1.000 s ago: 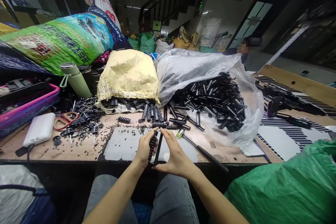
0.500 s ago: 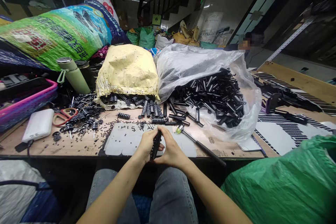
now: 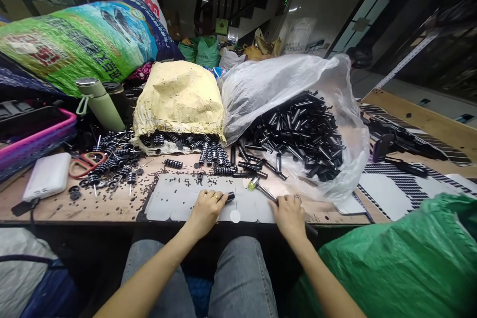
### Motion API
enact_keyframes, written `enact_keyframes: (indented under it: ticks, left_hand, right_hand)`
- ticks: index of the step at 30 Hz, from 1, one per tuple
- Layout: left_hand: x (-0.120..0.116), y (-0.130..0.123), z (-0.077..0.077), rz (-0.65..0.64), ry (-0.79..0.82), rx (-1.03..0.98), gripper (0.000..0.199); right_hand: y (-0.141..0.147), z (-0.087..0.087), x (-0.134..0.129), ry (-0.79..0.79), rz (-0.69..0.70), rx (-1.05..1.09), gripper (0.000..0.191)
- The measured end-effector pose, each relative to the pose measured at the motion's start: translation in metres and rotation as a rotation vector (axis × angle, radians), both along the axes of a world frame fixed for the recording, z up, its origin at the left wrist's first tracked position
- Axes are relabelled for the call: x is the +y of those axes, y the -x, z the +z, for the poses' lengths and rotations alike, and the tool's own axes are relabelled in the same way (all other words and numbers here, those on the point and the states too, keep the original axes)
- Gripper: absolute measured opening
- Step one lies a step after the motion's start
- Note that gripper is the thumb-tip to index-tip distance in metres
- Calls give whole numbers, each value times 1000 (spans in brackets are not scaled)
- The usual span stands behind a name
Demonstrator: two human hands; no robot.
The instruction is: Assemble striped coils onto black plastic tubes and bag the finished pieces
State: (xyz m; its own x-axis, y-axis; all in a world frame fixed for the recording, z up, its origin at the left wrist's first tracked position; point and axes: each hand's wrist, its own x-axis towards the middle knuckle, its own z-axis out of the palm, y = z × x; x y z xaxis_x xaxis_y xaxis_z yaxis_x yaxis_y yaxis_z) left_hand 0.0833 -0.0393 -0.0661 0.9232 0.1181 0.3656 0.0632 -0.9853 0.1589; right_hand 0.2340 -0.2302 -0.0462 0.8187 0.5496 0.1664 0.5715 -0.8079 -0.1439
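My left hand (image 3: 206,211) is closed around a black tube (image 3: 230,196), whose end sticks out to the right above the grey mat (image 3: 171,201). My right hand (image 3: 290,216) has its fingers wrapped round the black handle of a small hammer; the yellow-green hammer head (image 3: 253,184) lies to its upper left. A white disc (image 3: 235,216) is on the mat between my hands. Behind them lie loose black tubes (image 3: 253,166) and ribbed black rollers (image 3: 216,154).
A yellow sack (image 3: 182,94) and a clear plastic bag (image 3: 268,84) of black tubes stand behind. Red scissors (image 3: 87,164), a white power bank (image 3: 47,176), a green bottle (image 3: 102,104) and a pink basket (image 3: 55,129) are left. A green bag (image 3: 402,253) is at front right.
My hands have moved apart. The right has gone right and taken hold of the hammer handle; the left has lowered the black tube toward the mat. The white disc now shows.
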Motion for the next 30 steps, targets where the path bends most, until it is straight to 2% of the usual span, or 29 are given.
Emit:
enact_keyframes:
  ticks: [2,3,5,7,8,13,15,18,21,23,25,27,29,30]
  left_hand:
    - [2,1,5,19,-58,3,43]
    - [2,1,6,32,-68,1,43]
    - [2,0,7,49,-73,-5,44]
    - [2,0,6,53,-75,-7,45]
    - [2,0,4,57,-78,-2,46]
    - [-9,-4,-3,97,-92,59,40]
    - [-19,-8,-8,110,-83,55,40]
    - [-33,-12,-16,111,-59,58,56]
    - [-37,-15,-22,92,-34,83,52]
    - [-35,-19,-22,83,23,69,48]
    - [-30,-23,-17,104,95,44,42]
    - [-19,-21,-3,174,158,10,39]
    - [0,1,17,300,184,-56,43]
    - [14,21,29,390,184,-102,45]
  right_hand:
    - [-5,9,-15,65,-31,67,27]
    - [-2,14,-18,43,-10,141,29]
    - [14,23,-17,-104,45,269,35]
    - [36,27,-9,-272,96,313,38]
    - [46,28,-4,-305,120,314,39]
    - [67,33,13,-117,148,383,38]
    - [72,43,19,-218,155,383,39]
    - [87,54,31,-387,248,374,40]
    - [102,49,45,-246,373,409,41]
    - [107,43,51,-136,403,443,40]
    - [106,43,53,-139,390,465,39]
    - [99,48,52,-206,335,456,40]
    - [87,53,46,-260,262,420,41]
    - [78,53,42,-265,229,402,42]
